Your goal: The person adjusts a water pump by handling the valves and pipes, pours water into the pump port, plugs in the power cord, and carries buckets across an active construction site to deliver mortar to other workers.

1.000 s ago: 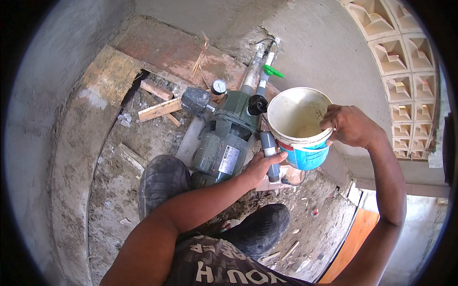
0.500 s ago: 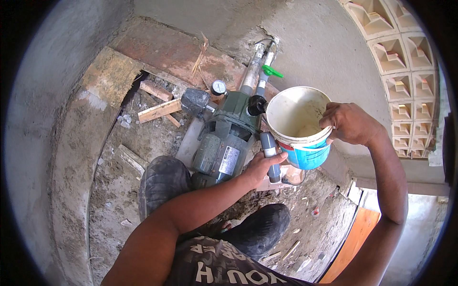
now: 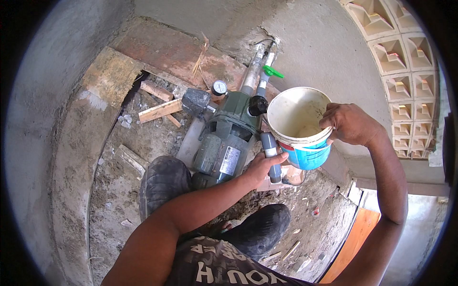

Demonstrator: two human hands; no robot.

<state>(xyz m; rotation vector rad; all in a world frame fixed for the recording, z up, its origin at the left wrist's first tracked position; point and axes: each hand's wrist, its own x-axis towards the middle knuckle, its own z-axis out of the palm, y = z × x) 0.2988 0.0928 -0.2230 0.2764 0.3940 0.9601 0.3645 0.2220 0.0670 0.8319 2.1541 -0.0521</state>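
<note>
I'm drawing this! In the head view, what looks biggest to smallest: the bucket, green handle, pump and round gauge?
1. Pump
2. Bucket
3. Round gauge and green handle: too alike to rank

Water pump [image 3: 224, 138] smack in middle, on floor [image 3: 112, 190]. Pressure gauge [image 3: 219, 87] at pump's far-left corner. Two pipes [image 3: 252, 71] run from pump's far end to back wall [image 3: 315, 52], valve handle [image 3: 274, 72] on right-hand one. Bucket [image 3: 296, 112] just right of pump, right hand [image 3: 350, 125] on its near-right rim. Short pipe [image 3: 270, 147] left of bucket's lower half, left hand [image 3: 262, 167] around it. Wood scraps [image 3: 161, 110] left of pump. Breeze-block panel [image 3: 400, 81] way off right, past bucket.
</note>
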